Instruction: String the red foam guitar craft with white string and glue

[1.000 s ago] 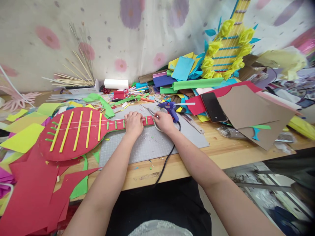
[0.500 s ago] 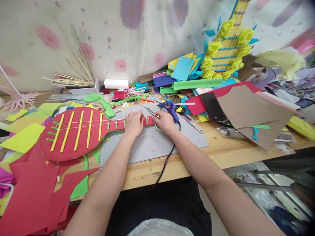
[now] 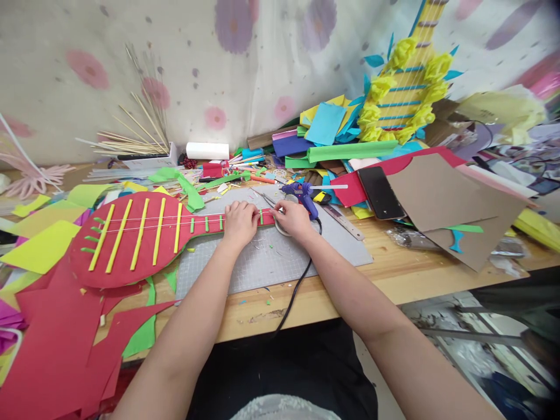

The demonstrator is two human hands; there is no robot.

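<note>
- The red guitar (image 3: 130,239) lies flat at the left of the surface (image 3: 387,248), its neck reaching right over the grey mat (image 3: 219,273).
- Five yellow bars (image 3: 158,230) cross its body; short green bars (image 3: 192,225) cross the neck.
- White strings (image 3: 151,217) run over the yellow bars toward the hands.
- The left hand (image 3: 241,223) rests over the neck, fingers bent down; whether its grip is closed on a string, I cannot tell.
- The right hand (image 3: 293,217) is at the neck's far end, thumb and forefinger together in a pinching grip; what lies between them is too small to make out.
- The scissors (image 3: 268,198) lie just beside the right hand, partly hidden by it.
- The glue gun (image 3: 301,192) lies behind the right hand, its black cord (image 3: 294,296) trailing over the surface's front edge.
- Farther right are a phone (image 3: 380,192) and cardboard (image 3: 437,192).
- A yellow guitar (image 3: 400,96) with yellow flowers stands behind.
- Red sheets (image 3: 56,344) lie at the near left.
</note>
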